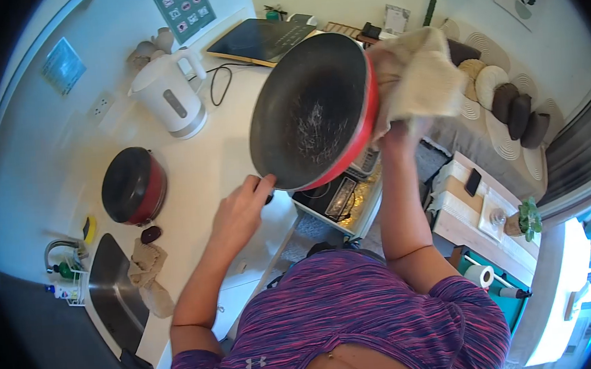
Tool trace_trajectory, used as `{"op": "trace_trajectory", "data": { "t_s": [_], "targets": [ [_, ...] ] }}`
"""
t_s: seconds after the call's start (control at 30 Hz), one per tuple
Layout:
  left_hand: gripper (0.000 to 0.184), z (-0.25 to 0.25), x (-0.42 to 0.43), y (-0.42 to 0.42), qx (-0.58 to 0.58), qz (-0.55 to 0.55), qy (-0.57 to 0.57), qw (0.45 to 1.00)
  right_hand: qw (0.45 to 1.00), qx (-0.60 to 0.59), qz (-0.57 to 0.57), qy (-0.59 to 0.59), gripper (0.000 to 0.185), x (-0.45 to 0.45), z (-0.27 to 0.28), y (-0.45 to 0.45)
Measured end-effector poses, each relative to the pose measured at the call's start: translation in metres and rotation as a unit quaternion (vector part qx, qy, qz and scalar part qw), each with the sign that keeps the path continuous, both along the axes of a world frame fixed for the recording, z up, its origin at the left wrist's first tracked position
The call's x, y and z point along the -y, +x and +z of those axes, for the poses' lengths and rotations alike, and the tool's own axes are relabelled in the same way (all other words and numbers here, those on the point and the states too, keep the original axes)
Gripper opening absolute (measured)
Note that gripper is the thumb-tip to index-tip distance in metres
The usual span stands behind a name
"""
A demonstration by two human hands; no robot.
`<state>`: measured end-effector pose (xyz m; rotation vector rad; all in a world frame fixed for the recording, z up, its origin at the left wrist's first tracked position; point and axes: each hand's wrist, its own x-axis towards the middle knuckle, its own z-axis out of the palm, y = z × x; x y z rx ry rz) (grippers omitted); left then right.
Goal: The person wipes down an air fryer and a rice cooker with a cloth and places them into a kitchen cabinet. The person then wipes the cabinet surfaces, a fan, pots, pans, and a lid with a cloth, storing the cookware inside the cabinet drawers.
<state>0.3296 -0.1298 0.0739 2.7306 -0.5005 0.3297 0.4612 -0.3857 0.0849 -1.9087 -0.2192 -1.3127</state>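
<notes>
A frying pan (310, 94) with a dark inside and a red outside is raised in front of me, tilted so its inside faces me. Pale scuffs or residue mark the middle of its cooking surface. My left hand (242, 210) is closed around its black handle at the lower left. On the right, my right hand (403, 136) grips a beige cloth (431, 72) beside the pan's red outer wall. The cloth covers most of the right fingers and is slightly blurred. Whether it touches the pan I cannot tell.
On the white counter (192, 178) stand a white electric kettle (169, 97), a red and black pot (134, 185) and a black cooktop (261, 39). A second beige cloth (149, 273) lies by the sink (117, 293). Below the pan, a drawer (341, 205) is pulled out.
</notes>
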Motion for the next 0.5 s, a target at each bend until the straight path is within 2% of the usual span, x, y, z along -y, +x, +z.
{"op": "trace_trajectory", "data": {
  "t_s": [0.03, 0.1, 0.13, 0.17, 0.2, 0.23, 0.27, 0.33, 0.37, 0.4, 0.47, 0.5],
  "targets": [
    [0.041, 0.006, 0.001, 0.003, 0.015, 0.006, 0.056, 0.998, 1.000, 0.000, -0.005, -0.008, 0.038, 0.023, -0.010, 0.007],
    [0.040, 0.019, 0.002, 0.009, 0.047, 0.008, 0.151, 0.987, 0.982, -0.010, 0.188, 0.004, 0.046, 0.050, -0.032, 0.018],
    [0.040, 0.024, 0.002, 0.013, 0.043, 0.007, 0.147, 0.988, 0.982, -0.015, 0.187, 0.001, 0.046, 0.047, -0.017, 0.005],
    [0.040, 0.028, 0.001, 0.017, 0.058, 0.010, 0.197, 0.979, 0.957, -0.118, 0.239, 0.111, 0.047, 0.037, 0.011, -0.019],
    [0.040, 0.030, 0.001, 0.021, 0.075, 0.013, 0.248, 0.966, 0.908, -0.218, 0.283, 0.220, 0.049, 0.032, 0.025, -0.033],
    [0.044, 0.030, 0.000, 0.025, 0.086, 0.005, 0.267, 0.960, 0.867, -0.285, 0.343, 0.224, 0.041, 0.040, 0.017, -0.034],
    [0.044, 0.027, 0.000, 0.028, 0.085, 0.000, 0.267, 0.960, 0.867, -0.286, 0.339, 0.226, 0.041, 0.046, 0.002, -0.033],
    [0.054, 0.017, 0.001, 0.036, 0.143, -0.007, 0.241, 0.960, 0.895, -0.314, 0.247, 0.196, 0.040, 0.056, -0.038, -0.029],
    [0.054, 0.012, 0.006, 0.038, 0.142, -0.012, 0.243, 0.959, 0.933, -0.264, 0.190, 0.156, 0.035, 0.056, -0.051, -0.029],
    [0.059, 0.008, 0.011, 0.039, 0.123, 0.007, 0.249, 0.961, 0.932, -0.266, 0.186, 0.160, 0.035, 0.060, -0.059, -0.029],
    [0.064, -0.001, 0.018, 0.041, 0.095, 0.019, 0.256, 0.962, 0.941, -0.324, 0.053, 0.083, 0.027, 0.064, -0.064, -0.033],
    [0.067, -0.005, 0.021, 0.044, 0.079, 0.026, 0.247, 0.965, 0.937, -0.338, 0.013, 0.087, 0.024, 0.065, -0.064, -0.034]
  ]
}}
